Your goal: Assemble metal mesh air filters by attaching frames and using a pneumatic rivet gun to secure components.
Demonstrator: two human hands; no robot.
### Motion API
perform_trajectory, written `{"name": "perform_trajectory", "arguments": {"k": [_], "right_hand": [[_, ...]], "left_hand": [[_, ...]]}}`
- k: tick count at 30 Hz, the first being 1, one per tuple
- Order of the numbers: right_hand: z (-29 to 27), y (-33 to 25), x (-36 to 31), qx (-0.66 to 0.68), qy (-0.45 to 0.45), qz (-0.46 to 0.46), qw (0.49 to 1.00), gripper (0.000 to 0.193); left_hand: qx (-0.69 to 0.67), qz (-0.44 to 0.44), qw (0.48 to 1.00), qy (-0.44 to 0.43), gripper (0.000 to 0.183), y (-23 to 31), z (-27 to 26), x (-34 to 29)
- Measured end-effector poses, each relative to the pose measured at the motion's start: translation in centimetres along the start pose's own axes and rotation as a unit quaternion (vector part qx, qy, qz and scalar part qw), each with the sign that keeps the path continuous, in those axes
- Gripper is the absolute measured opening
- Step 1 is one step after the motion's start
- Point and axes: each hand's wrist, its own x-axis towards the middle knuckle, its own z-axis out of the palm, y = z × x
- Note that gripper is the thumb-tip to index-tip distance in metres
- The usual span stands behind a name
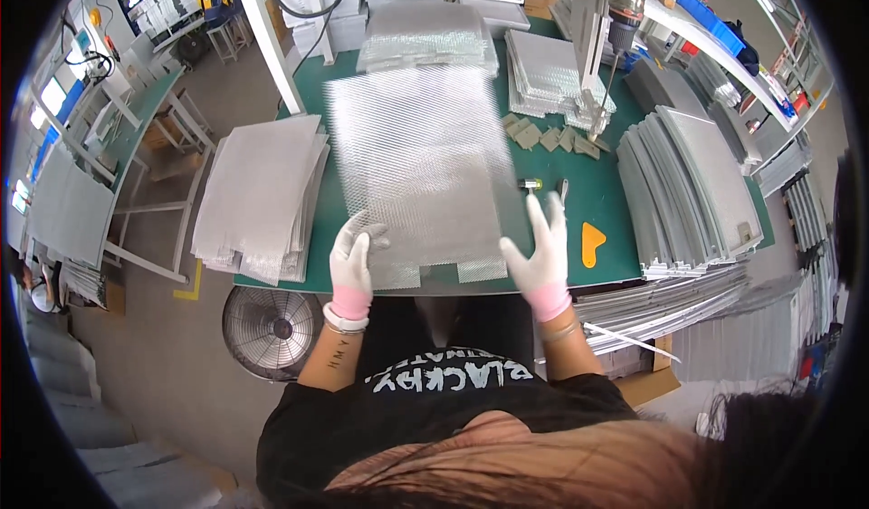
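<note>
A silvery metal mesh sheet [416,165] is in front of me over the green table, with small notches along its near edge. Its far part is blurred. My left hand [353,260], in a white glove with a pink cuff, grips the sheet's near left edge. The fingertips show faintly through the mesh, with the thumb to their near side. Beside the near right corner, my gloved right hand [543,260] has its fingers spread and holds nothing. Close to it on the table are a yellow scraper [592,244] and a small hammer-like tool [530,184].
Stacks of mesh sheets stand left [258,192] and at the back [425,34]. Framed panels [692,188] lean in a pile at right. Small tan plates [550,138] lie near a vertical drill-like machine [625,20]. A floor fan [272,332] sits below the table's left side.
</note>
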Motion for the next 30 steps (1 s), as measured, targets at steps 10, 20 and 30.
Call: {"name": "perform_trajectory", "arguments": {"k": [10,20,30], "right_hand": [[4.9,3.3,-2.2,0.056,-0.16,0.14,0.975,0.077],[7.0,5.8,-2.1,-0.014,-0.235,0.113,0.965,0.067],[6.5,10.9,8.3,-0.044,-0.286,0.106,0.951,0.034]], "left_hand": [[0.633,0.135,0.76,-0.058,0.075,-3.2,-0.8,0.0],[0.712,0.059,0.696,-0.077,0.072,-4.5,-1.2,1.3],[0.775,0.09,0.622,-0.075,0.081,-2.0,-0.1,2.4]]}}
